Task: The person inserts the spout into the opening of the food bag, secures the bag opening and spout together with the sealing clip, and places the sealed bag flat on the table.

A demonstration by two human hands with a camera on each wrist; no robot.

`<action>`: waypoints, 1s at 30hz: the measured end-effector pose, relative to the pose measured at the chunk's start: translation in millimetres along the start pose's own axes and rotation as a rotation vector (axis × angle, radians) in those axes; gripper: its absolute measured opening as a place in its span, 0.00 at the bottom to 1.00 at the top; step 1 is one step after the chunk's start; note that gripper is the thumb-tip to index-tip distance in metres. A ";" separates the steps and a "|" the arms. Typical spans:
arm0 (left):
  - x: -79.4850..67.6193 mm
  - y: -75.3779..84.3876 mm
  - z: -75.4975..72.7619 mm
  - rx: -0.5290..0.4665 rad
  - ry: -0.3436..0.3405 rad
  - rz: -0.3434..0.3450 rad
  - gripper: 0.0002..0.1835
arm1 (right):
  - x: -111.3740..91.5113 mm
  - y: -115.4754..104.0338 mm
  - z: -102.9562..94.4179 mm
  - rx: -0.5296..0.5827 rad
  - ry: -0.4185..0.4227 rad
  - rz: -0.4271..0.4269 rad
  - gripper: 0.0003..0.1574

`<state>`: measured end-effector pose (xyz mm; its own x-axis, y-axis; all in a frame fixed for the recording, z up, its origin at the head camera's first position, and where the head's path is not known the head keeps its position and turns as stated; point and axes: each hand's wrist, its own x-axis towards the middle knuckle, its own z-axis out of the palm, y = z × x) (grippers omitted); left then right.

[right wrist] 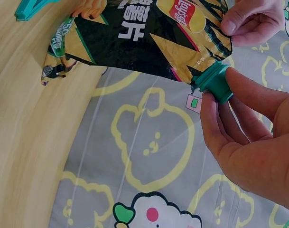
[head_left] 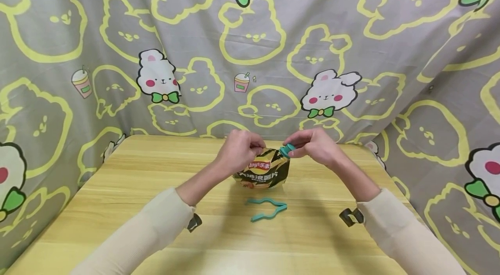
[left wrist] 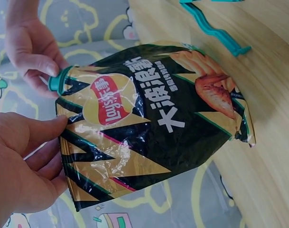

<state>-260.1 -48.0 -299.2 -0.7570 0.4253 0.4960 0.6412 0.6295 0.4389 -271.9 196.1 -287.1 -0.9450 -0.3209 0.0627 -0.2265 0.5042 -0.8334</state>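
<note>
Lower centre of the head view, the left hand [head_left: 240, 149] pinches the chip bag [head_left: 261, 176] along its top edge; the right hand [head_left: 318, 147] grasps 1 green cap [head_left: 287, 150] at its corner. Fitting seems underway; seating it calls for steady fingers.

Chip bag [left wrist: 149, 118] — black-and-gold zigzags; cap [right wrist: 216, 84] and clip [head_left: 282, 207] — plain teal.

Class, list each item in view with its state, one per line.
Chip bag: upright, held at its top edge
Teal cap: at the bag's top corner
Teal clip: spread open, lying on the table
Left hand: pinching the bag
Right hand: pinching the cap
</note>
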 end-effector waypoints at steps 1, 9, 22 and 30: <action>0.1 0.3 -0.3 -0.001 -0.001 0.000 0.05 | 0.1 0.4 0.1 0.002 0.001 -0.002 0.18; 0.5 -1.0 -0.9 -0.004 -0.002 0.001 0.05 | 0.3 5.9 1.8 0.032 -0.001 -0.018 0.19; 1.8 0.1 -0.7 -0.004 -0.009 -0.009 0.04 | 0.6 3.5 1.6 -0.047 -0.005 -0.044 0.18; 2.6 -1.9 1.4 0.018 0.000 -0.005 0.05 | 0.5 -3.4 4.2 -0.114 -0.005 -0.047 0.16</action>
<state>-263.5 -47.1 -299.8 -0.7605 0.4219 0.4935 0.6348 0.6431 0.4284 -270.6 190.8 -286.5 -0.9316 -0.3503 0.0973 -0.2963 0.5766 -0.7614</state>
